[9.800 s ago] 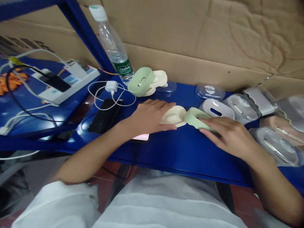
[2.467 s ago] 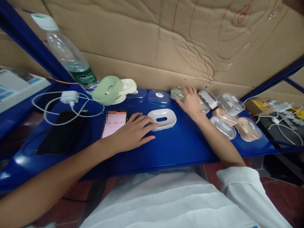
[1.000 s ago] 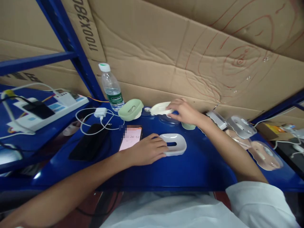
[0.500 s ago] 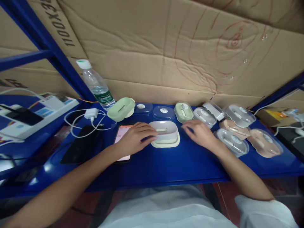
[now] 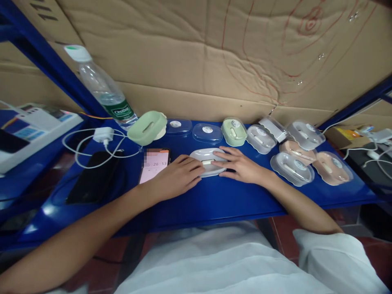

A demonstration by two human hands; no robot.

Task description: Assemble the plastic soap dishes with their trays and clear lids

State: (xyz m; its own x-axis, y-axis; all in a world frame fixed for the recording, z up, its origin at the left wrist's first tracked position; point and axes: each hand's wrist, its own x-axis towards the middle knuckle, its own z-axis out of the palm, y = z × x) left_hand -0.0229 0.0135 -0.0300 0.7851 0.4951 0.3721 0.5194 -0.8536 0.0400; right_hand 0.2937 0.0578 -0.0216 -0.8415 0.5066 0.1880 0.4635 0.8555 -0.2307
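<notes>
A pale grey oval soap dish point(image 5: 210, 154) with a small whitish bar in its middle sits on the blue table between my hands. My left hand point(image 5: 180, 173) grips the dish's left end, its bent fingers reaching over the rim. On the opposite end, my right hand point(image 5: 241, 165) holds the rim, fingers spread across the edge. The dish's ends are partly hidden under the fingers. Behind it lie two clear lids point(image 5: 207, 133) with round stickers and a green soap dish point(image 5: 234, 131) under a clear cover.
A green dish point(image 5: 147, 128) leans near a water bottle point(image 5: 107, 92) at the back left. A lit phone point(image 5: 154, 165), a dark phone point(image 5: 94, 175) and a white charger cable point(image 5: 103, 134) lie left. Several covered grey and pink dishes point(image 5: 332, 167) crowd the right. Cardboard point(image 5: 171, 53) stands behind.
My right hand has moved left onto the dish. The dish now sits lower, and the cream piece beneath it no longer shows. The camera view has shifted a little.
</notes>
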